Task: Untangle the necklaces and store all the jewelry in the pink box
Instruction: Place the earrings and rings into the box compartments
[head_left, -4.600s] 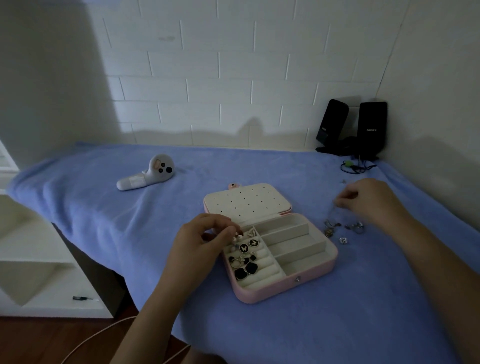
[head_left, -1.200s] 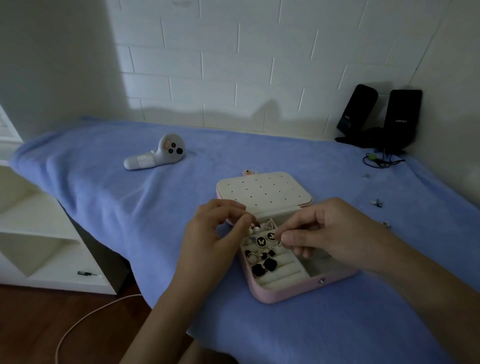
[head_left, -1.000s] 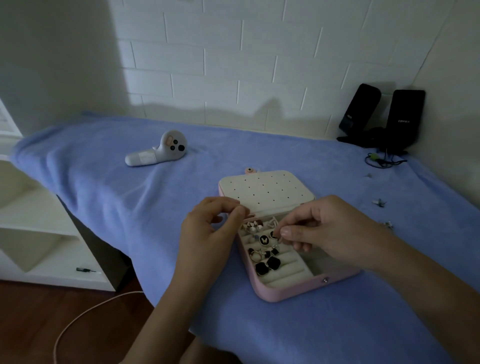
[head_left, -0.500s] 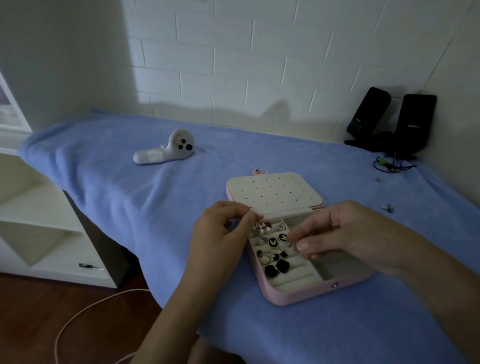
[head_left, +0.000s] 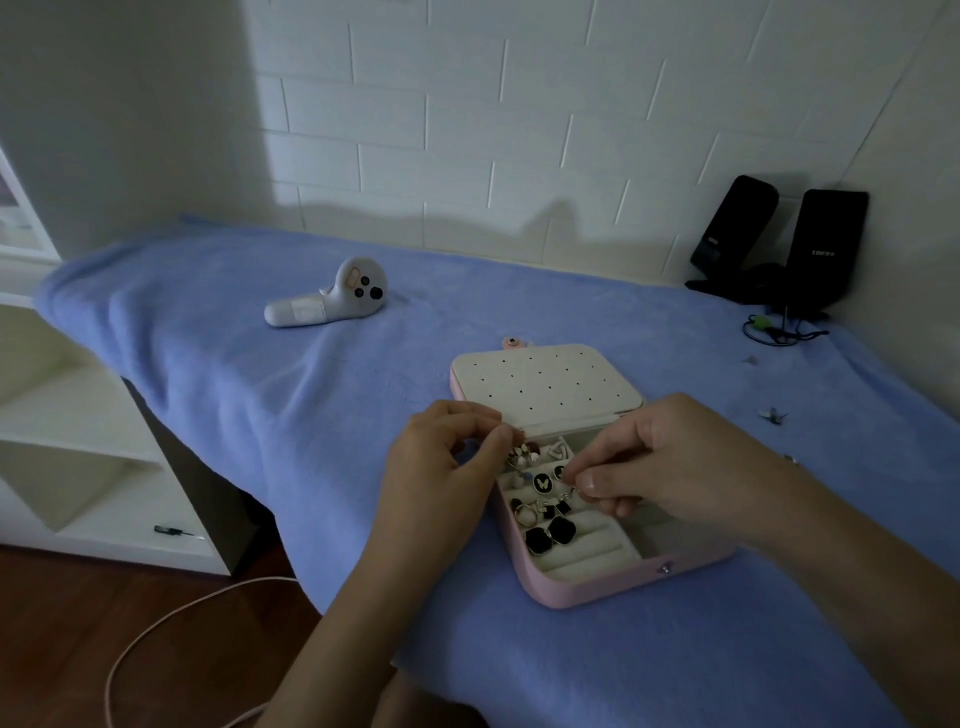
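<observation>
The pink box (head_left: 613, 586) lies open on the blue cloth, its cream lid (head_left: 545, 387) with peg holes folded back. Its ring rolls hold several black and gold earrings (head_left: 549, 532) and rings. My left hand (head_left: 441, 478) is at the box's left edge, thumb and fingertips pinched together over the top rolls; what it pinches is too small to see. My right hand (head_left: 670, 462) hovers over the box's middle and pinches a small silver piece of jewelry (head_left: 570, 491) above the rolls. The right compartments are hidden under this hand.
A white handheld controller (head_left: 332, 299) lies at the back left. Two black speakers (head_left: 784, 244) with a cable stand in the back right corner. Small loose jewelry bits (head_left: 774, 415) lie on the cloth to the right. White shelves (head_left: 62, 447) stand left of the table.
My right hand came from the loose pieces on the right and now holds a small piece over the rolls. My left hand stayed at the box's left edge. The view shifted.
</observation>
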